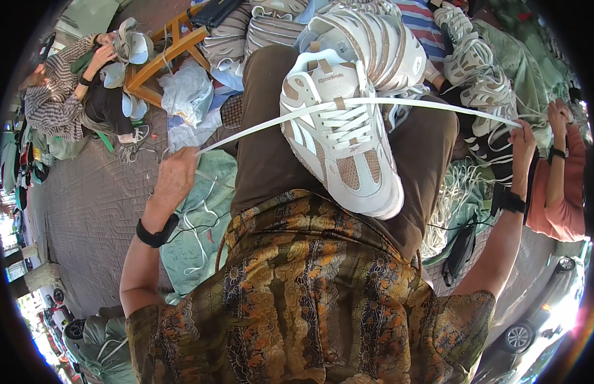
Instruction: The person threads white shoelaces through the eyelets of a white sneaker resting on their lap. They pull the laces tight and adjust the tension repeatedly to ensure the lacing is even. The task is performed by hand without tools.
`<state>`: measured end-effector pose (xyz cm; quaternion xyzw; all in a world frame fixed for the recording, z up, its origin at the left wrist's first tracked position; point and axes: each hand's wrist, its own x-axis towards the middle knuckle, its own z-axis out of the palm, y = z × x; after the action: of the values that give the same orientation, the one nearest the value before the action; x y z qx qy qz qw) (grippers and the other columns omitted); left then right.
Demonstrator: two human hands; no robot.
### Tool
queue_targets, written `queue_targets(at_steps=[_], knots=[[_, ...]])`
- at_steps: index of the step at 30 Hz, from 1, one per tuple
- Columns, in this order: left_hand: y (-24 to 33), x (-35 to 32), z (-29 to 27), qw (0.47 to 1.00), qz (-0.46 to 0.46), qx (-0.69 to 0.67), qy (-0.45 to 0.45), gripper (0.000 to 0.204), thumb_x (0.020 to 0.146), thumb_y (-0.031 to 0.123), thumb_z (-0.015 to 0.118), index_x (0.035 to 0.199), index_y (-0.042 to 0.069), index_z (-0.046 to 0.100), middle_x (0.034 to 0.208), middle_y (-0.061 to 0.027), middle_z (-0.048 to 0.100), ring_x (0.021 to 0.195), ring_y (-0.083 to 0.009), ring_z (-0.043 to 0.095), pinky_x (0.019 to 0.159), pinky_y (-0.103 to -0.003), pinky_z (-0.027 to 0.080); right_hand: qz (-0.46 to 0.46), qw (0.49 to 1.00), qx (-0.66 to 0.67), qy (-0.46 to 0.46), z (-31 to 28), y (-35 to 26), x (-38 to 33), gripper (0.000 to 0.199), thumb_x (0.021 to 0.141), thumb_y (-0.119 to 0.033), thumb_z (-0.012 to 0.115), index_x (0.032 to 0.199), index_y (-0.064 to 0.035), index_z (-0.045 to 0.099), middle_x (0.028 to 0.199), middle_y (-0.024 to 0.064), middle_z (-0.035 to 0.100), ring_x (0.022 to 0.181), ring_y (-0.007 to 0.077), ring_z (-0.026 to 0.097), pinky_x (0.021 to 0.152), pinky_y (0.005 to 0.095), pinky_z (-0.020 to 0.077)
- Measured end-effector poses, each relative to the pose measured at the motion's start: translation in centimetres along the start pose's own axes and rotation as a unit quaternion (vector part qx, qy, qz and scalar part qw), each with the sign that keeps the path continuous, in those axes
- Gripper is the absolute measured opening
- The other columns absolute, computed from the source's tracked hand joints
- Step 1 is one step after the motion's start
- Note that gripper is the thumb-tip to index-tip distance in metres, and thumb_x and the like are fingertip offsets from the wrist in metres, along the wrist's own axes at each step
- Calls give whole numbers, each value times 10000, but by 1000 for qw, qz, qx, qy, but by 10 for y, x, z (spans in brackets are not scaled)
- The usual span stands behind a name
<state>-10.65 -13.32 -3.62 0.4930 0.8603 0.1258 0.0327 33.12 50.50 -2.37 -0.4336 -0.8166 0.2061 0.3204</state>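
Note:
A white and beige sneaker (319, 153) lies across my lap, its toe toward me, with lacing crossed over the front of its tongue. One white shoelace (438, 102) runs out from the upper part of that lacing to both sides, drawn nearly straight. My left hand (175, 176) is closed on the left length of lace, out beyond my knee. Far to the right, my right hand (522, 148) pinches the other length between its fingers. Beyond the sneaker, against my knees, rests a stack of similar shoes (380, 48) nested together.
Loose white laces (454, 205) lie bundled by my right leg. On the left are a green sack (204, 246), a plastic bag (185, 89) and a wooden stool (162, 57). More sneakers (489, 89) pile at the right. One person (60, 102) handles shoes at the left; another (559, 179) sits at the right.

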Motion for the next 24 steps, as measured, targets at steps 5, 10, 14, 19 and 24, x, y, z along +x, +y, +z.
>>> queue_targets(at_steps=[5, 10, 14, 19, 24], knots=[[-72, -50, 24, 976, -96, 172, -96, 130, 832, 58, 498, 824, -14, 607, 768, -251, 633, 755, -433, 638, 653, -506, 514, 4, 997, 57, 44, -22, 25, -21, 261, 933, -87, 433, 1041, 17, 646, 690, 21, 584, 559, 86, 521, 533, 236, 426], [-124, -99, 40, 956, -185, 195, -118, 130, 813, 52, 511, 821, -13, 624, 783, -274, 638, 780, -456, 639, 672, -527, 512, 52, 994, 59, 82, -26, 37, -42, 253, 924, -59, 435, 1027, 19, 653, 704, 31, 600, 554, 79, 532, 506, 226, 446], [-138, -118, 53, 941, -265, 163, -133, 157, 828, 47, 495, 872, -16, 632, 853, -297, 638, 855, -469, 631, 729, -533, 507, 87, 986, 98, 104, -32, 54, -62, 241, 917, -46, 446, 1028, 12, 651, 738, 40, 620, 587, 86, 560, 530, 228, 486], [-160, -131, 65, 940, -295, 144, -97, 161, 817, 22, 502, 902, -18, 633, 880, -309, 633, 877, -473, 623, 749, -537, 498, 144, 967, 158, 137, -33, 65, -84, 198, 931, -61, 502, 1048, 4, 648, 817, 42, 643, 681, 96, 608, 614, 231, 545], [-195, -163, 79, 931, -332, 135, -70, 152, 815, 13, 517, 910, -15, 632, 865, -306, 634, 868, -470, 625, 740, -536, 494, 144, 944, 262, 139, -27, 49, -98, 172, 939, -84, 547, 1049, 6, 643, 861, 33, 634, 745, 94, 608, 685, 231, 545]])
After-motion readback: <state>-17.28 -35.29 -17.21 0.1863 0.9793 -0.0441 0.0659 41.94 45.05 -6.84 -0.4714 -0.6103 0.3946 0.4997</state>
